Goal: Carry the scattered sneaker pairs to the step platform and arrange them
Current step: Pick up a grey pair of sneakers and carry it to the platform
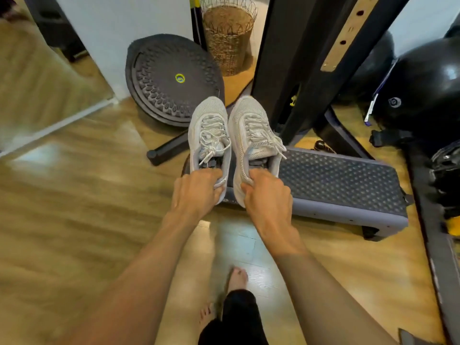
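**Pair's over the step, watch that left edge**

Your step platform (343,180) has loads of bare top to the right. But the left sneaker (209,128) and right sneaker (251,130) hang side by side at its left end, so the left one could tip off the edge.

Wicker basket (229,38) behind: can't see what's inside.

Your left hand (196,190) and right hand (268,195) each have fingers clamped on a heel collar. Loose laces (280,145) might snag.

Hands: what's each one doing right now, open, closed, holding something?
Left hand: closed, gripping the heel of the left sneaker.
Right hand: closed, gripping the heel of the right sneaker.
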A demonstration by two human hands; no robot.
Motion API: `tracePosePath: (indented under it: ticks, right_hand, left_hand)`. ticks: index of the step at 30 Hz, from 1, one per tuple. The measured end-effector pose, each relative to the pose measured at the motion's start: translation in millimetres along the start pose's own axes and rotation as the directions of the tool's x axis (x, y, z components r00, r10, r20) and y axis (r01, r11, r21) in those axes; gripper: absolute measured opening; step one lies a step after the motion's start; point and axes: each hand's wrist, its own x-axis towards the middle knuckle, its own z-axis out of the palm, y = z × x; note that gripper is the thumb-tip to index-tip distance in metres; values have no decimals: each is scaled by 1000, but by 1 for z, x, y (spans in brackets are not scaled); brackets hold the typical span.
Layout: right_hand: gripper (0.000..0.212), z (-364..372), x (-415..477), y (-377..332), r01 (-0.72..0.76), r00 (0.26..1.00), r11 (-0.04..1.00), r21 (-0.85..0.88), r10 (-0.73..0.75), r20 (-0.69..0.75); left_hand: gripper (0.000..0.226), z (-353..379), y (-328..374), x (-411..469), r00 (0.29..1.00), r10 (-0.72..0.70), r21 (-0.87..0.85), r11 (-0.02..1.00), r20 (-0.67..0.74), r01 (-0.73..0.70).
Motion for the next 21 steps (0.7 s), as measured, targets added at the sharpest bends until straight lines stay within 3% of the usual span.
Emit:
tracePosePath:
  ticks: [4, 11, 14, 17, 21]
  right_hand:
    - [17, 66, 62, 20, -18, 998, 1000, -17, 19, 63]
    - [22, 168, 143, 60, -9, 992, 996, -85, 20, 129]
    - [19, 200, 166, 68, -53, 987, 994, -99, 67, 145]
    - [4, 225, 184, 67, -71, 975, 992, -103, 91, 204]
    - [16, 250, 198, 59, -85, 953, 990, -108, 113, 283]
  left_hand:
    - [10, 70, -37, 40, 998, -25, 28, 999, 61, 23]
    - [16, 179, -86, 102, 986, -35, 67, 997, 165, 24]
    - [27, 207, -102, 121, 982, -22, 86, 996, 185, 7]
    - [22, 224, -113, 133, 974, -32, 80, 997, 223, 14]
    - [11, 235, -126, 142, 959, -69, 101, 994, 273, 42]
